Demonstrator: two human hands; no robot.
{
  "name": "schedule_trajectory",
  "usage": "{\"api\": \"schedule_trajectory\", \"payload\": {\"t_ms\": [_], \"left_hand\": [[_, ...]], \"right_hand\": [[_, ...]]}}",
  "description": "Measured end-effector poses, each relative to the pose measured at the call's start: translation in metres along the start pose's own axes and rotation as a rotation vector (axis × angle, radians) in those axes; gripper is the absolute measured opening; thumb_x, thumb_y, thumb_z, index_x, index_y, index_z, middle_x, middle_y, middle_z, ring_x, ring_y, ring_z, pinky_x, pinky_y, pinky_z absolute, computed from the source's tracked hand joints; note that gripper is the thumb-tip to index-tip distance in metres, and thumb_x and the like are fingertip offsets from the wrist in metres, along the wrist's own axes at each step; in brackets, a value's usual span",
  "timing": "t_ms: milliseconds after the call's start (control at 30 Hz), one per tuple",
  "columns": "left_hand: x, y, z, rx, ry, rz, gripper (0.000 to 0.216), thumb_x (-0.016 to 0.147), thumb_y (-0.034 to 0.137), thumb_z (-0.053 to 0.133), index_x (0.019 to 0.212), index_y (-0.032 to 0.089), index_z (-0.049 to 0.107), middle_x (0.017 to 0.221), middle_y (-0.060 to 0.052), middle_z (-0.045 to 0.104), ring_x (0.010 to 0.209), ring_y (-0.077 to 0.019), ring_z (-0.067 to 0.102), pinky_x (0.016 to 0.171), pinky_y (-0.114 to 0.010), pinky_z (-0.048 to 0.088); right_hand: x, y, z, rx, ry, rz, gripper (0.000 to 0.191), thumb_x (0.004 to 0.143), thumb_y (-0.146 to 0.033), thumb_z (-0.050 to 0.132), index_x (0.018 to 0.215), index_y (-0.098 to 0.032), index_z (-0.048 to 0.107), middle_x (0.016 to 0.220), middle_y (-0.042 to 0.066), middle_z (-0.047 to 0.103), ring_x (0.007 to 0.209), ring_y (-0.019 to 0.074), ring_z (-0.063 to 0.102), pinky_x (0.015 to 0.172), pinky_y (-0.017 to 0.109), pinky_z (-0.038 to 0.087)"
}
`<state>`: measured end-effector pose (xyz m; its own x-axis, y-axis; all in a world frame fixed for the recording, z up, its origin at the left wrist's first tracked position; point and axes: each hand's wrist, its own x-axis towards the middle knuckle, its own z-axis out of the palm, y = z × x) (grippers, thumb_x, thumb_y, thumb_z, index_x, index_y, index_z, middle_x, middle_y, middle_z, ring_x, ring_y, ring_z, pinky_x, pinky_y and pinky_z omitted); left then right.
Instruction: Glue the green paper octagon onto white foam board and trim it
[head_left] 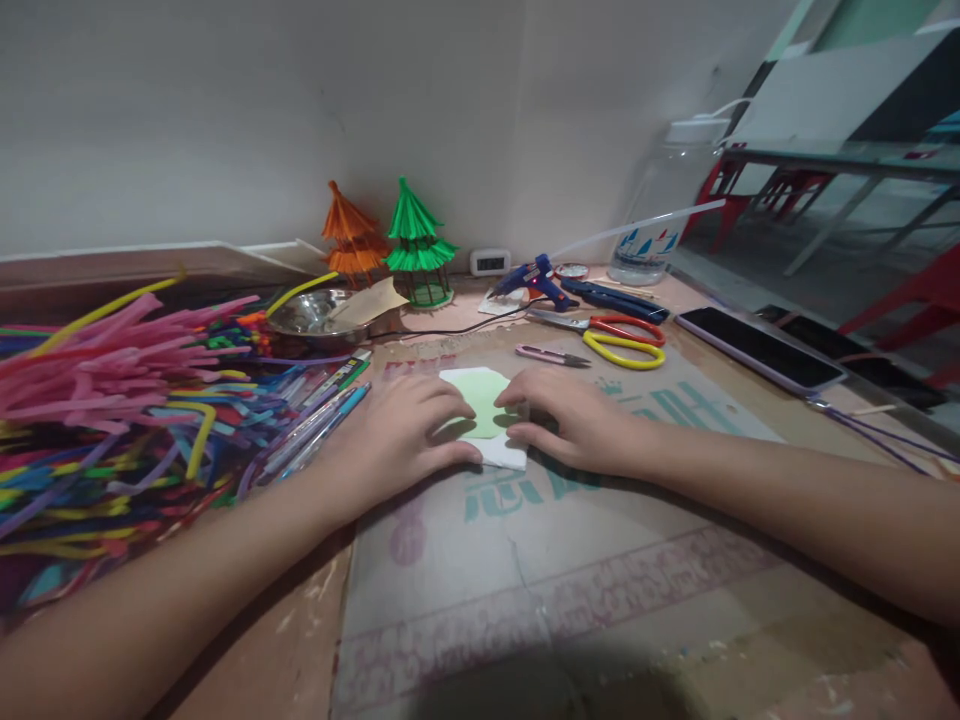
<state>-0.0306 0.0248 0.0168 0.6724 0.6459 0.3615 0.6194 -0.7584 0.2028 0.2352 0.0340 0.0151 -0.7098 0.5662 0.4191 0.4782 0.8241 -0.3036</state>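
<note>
A small piece of pale green and white paper lies on a flattened cardboard sheet in the middle of the table. My left hand rests on its left side, fingers curled down and pressing the paper's near edge. From the right, my right hand meets it, fingertips pinching and pressing the paper's right edge. Both hands touch the paper, which stays flat on the cardboard.
A big heap of coloured pipe cleaners and pens fills the left. Behind are a metal bowl, orange and green paper pagodas, a blue glue gun, scissors, a phone and a plastic jar.
</note>
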Motion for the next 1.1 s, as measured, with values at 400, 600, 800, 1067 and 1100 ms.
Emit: {"api": "schedule_trajectory", "payload": {"t_ms": [400, 600, 800, 1067, 1100], "left_hand": [[0.02, 0.012, -0.002, 0.043, -0.169, -0.036, 0.028, 0.094, 0.046, 0.068, 0.1, 0.019, 0.072, 0.108, -0.008, 0.075, 0.105, -0.0273, 0.069, 0.094, -0.039, 0.049], [0.02, 0.02, -0.001, 0.116, -0.133, -0.042, 0.022, 0.099, 0.036, 0.062, 0.097, 0.017, 0.074, 0.102, -0.009, 0.078, 0.101, -0.0274, 0.07, 0.091, -0.04, 0.05], [0.017, 0.019, 0.003, 0.113, -0.057, 0.007, 0.024, 0.101, 0.033, 0.056, 0.099, 0.017, 0.074, 0.105, -0.008, 0.078, 0.099, -0.0254, 0.071, 0.09, -0.038, 0.05], [0.014, 0.014, 0.005, 0.123, -0.073, 0.028, 0.034, 0.099, 0.049, 0.059, 0.098, 0.018, 0.072, 0.107, -0.01, 0.077, 0.102, -0.0283, 0.07, 0.089, -0.041, 0.051], [0.014, 0.013, 0.005, 0.127, -0.071, 0.028, 0.034, 0.098, 0.05, 0.061, 0.097, 0.017, 0.072, 0.107, -0.009, 0.077, 0.102, -0.0284, 0.07, 0.089, -0.041, 0.051]], "right_hand": [[0.001, -0.001, 0.001, -0.009, -0.012, 0.037, 0.025, 0.1, -0.029, 0.054, 0.117, -0.014, 0.064, 0.098, 0.01, 0.074, 0.089, 0.0223, 0.066, 0.08, 0.035, 0.049], [0.002, 0.001, 0.001, -0.002, -0.025, 0.007, 0.022, 0.1, -0.028, 0.054, 0.115, -0.017, 0.064, 0.098, 0.009, 0.073, 0.088, 0.021, 0.064, 0.079, 0.034, 0.049], [0.006, 0.006, 0.004, 0.007, -0.043, -0.074, 0.017, 0.1, -0.028, 0.058, 0.107, -0.016, 0.068, 0.103, 0.011, 0.071, 0.098, 0.0233, 0.063, 0.088, 0.038, 0.051], [0.011, 0.011, 0.007, 0.005, -0.032, -0.051, 0.016, 0.1, -0.025, 0.057, 0.095, -0.018, 0.071, 0.099, 0.01, 0.067, 0.094, 0.022, 0.063, 0.084, 0.037, 0.051], [0.012, 0.011, 0.007, 0.013, -0.039, -0.054, 0.016, 0.099, -0.027, 0.059, 0.095, -0.018, 0.071, 0.099, 0.01, 0.067, 0.094, 0.022, 0.063, 0.084, 0.037, 0.051]]}}
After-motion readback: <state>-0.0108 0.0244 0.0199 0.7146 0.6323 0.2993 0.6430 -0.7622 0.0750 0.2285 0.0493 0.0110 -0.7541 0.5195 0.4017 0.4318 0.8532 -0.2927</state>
